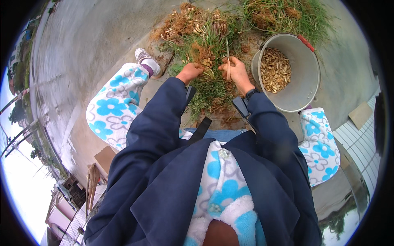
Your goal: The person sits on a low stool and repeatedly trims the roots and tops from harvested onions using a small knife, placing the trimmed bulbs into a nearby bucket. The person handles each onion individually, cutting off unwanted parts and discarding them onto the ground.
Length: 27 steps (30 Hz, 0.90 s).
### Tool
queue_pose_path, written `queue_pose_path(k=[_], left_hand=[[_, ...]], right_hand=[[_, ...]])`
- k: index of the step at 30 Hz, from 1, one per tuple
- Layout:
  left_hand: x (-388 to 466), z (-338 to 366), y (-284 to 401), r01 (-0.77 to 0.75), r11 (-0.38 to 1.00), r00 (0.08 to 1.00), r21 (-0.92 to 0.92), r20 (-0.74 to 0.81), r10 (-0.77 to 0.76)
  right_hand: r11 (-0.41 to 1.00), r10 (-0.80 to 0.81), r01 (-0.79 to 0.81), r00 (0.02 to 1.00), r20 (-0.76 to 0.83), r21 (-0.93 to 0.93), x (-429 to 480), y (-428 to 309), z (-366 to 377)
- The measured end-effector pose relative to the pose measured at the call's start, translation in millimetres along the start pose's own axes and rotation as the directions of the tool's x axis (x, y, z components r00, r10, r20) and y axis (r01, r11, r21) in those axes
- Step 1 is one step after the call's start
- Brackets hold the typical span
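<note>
My left hand (191, 72) pinches the edge of a small bunch of bulb plants (208, 62) with brown roots, low over the heap. In my right hand (237, 71) is a narrow-bladed knife (228, 52), its thin blade pointing away from me. The fingertips of that hand stay close to the bunch, a short gap from my left hand. Under both hands lies a heap of uprooted bulb plants (197, 27) with green leaves, pale bulbs and tangled roots. What exactly lies between my right fingertips is too small to tell.
A metal bucket (303, 89) stands to the right, tilted in view, with many loose bulbs (275, 70) inside and a red grip on its handle. Behind it is a second pile of green plants (286, 15). My shoe (144, 57) rests on the concrete floor (92, 33) at left.
</note>
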<state>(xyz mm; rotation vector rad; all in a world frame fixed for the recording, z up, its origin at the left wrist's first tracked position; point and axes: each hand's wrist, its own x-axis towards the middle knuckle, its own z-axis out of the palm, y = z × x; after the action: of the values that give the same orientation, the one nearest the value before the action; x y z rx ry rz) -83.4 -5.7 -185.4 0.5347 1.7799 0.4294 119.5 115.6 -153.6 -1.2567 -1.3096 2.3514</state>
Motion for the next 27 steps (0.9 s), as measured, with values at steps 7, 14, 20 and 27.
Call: queue_pose_path(k=[7, 14, 20, 27], left_hand=[[6, -10, -12, 0.072, 0.997, 0.981, -0.028, -0.176, -0.076], [11, -14, -20, 0.078, 0.954, 0.993, -0.288, -0.066, -0.101], [30, -13, -34, -0.053, 0.925, 0.995, -0.377, -0.099, 0.017], [21, -17, -10, 0.047, 0.957, 0.997, -0.288, -0.047, -0.064]], right_hand=[[0.948, 0.027, -0.089, 0.979, -0.201, -0.306, 59, 51, 23], [0.984, 0.174, -0.169, 0.98, -0.093, 0.062, 53, 48, 38], [0.989, 0.147, -0.144, 0.984, -0.097, 0.04, 48, 32, 44], [0.998, 0.058, -0.057, 0.997, -0.05, 0.029, 38, 26, 31]])
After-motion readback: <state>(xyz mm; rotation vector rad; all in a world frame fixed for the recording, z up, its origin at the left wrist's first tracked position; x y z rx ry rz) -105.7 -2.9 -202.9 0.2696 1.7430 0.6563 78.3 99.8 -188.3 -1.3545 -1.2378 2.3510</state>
